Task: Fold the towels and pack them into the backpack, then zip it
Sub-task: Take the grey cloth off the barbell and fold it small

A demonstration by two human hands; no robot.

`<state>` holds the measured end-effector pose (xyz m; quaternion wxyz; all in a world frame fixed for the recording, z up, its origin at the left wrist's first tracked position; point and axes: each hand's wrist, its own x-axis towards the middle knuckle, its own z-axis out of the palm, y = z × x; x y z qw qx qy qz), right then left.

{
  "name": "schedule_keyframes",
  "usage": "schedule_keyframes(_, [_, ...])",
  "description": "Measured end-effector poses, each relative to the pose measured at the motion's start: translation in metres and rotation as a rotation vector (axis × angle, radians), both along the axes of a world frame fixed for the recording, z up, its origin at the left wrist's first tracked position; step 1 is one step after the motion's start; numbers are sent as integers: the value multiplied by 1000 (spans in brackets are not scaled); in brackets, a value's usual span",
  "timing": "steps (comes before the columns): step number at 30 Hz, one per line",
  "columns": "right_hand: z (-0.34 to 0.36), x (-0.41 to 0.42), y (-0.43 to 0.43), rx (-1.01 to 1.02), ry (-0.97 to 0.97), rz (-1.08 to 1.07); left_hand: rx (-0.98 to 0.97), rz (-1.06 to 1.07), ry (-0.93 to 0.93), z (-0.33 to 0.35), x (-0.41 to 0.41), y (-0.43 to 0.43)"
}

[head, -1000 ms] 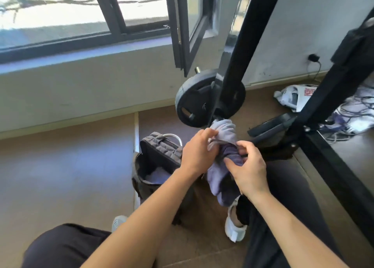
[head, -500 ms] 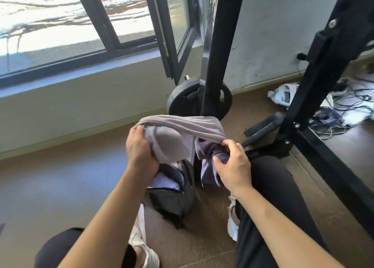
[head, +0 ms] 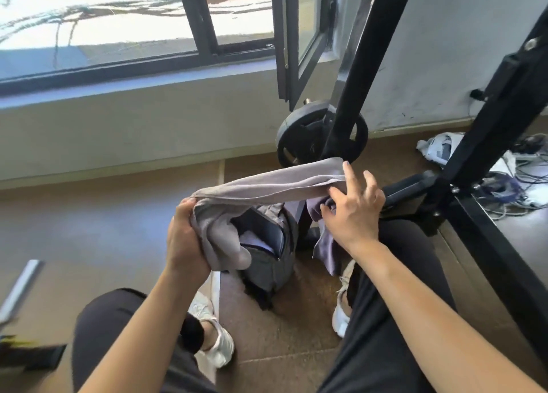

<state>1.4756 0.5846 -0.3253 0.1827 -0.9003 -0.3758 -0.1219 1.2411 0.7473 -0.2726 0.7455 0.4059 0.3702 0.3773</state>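
A soft, matte grey-lavender towel [head: 267, 185] hangs in the air as a long, loosely rolled band, wrinkled along its length, with one end bunched into thick rounded folds and the other falling in a thin, limp flap. The left hand [head: 185, 238] is curled tightly round the bunched end, knuckles toward the camera, wrist bent inward, forearm bare. The right hand [head: 355, 211] is higher and farther forward at the towel's other end, seen from the back, its fingers [head: 347, 171] straight and splayed over the cloth; I cannot tell whether the thumb pinches the fabric underneath. Directly below the stretched towel a grey woven backpack [head: 267, 268] stands upright on the brown, grainy floor [head: 89, 214], its top unzipped and gaping, with a pale folded cloth [head: 253, 239] visible inside. The bag sits between the person's white sneakers [head: 219, 342] and black-trousered legs. Behind it a round black weight plate [head: 296, 137] is mounted low, by a glossy black steel rack post [head: 350, 81], and tangled cables [head: 519, 179] lie far right.
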Motion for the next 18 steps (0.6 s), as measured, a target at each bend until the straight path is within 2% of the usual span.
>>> schedule_keyframes(3, [5,0,7,-10,22,-1,47,6,10,-6,-10,-5])
schedule_keyframes(7, [33,-6,12,204,5,11,131,7,82,-9,-17,-10])
schedule_keyframes(10, [74,-16,21,419,27,174,171,16,133,-10,-22,-9])
schedule_keyframes(13, [115,-39,30,616,99,455,156,35,159,-15,-27,-2])
schedule_keyframes(16, [130,-61,39,699,194,636,110,63,182,-17,-31,1])
schedule_keyframes(18, [122,-73,44,698,352,690,107,68,226,-20,-33,2])
